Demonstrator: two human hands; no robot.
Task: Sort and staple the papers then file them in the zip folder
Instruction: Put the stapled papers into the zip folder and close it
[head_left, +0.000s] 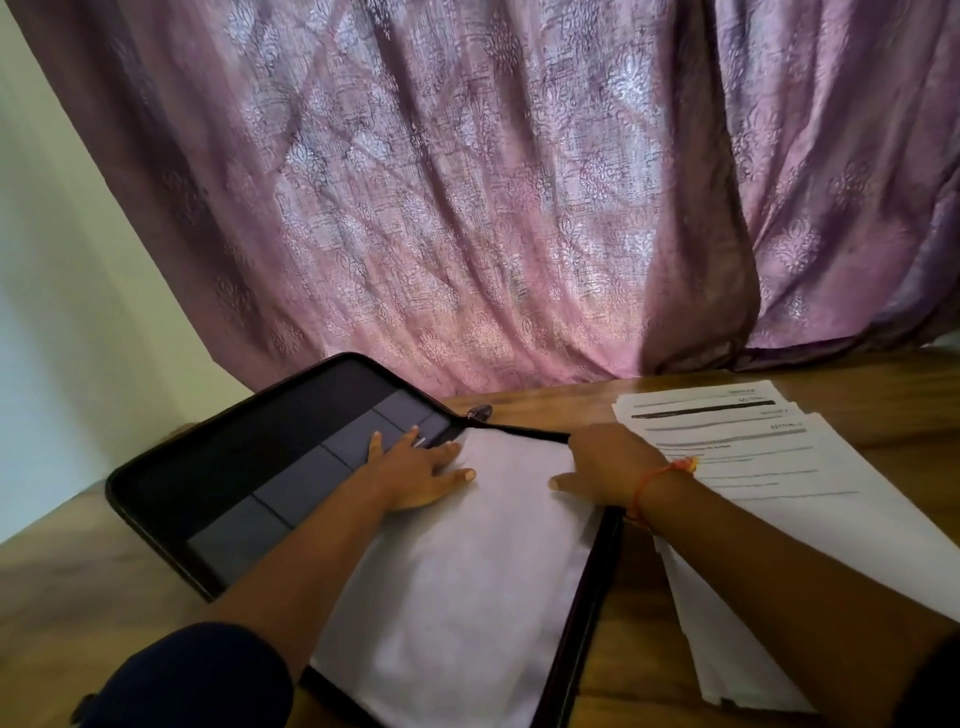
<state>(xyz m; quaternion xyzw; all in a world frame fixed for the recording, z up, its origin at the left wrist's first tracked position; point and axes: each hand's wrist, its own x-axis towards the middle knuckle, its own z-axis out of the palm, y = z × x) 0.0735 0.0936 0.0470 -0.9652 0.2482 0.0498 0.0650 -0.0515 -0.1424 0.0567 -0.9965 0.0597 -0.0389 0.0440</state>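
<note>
A black zip folder (249, 457) lies open on the wooden table, its left flap raised and showing dark pockets. A blank white paper (467, 582) fills its right half. My left hand (415, 467) rests flat on the paper's top left corner, fingers spread and reaching onto the pockets. My right hand (608, 465), with an orange thread at the wrist, lies flat at the paper's top right edge. A fanned stack of printed papers (753, 452) sits to the right of the folder, partly under my right forearm. No stapler is in view.
The wooden table (78, 597) runs under everything. A pink patterned curtain (493, 208) hangs right behind its far edge. A small dark zip pull (480, 412) sits at the folder's top. A pale wall stands at the left.
</note>
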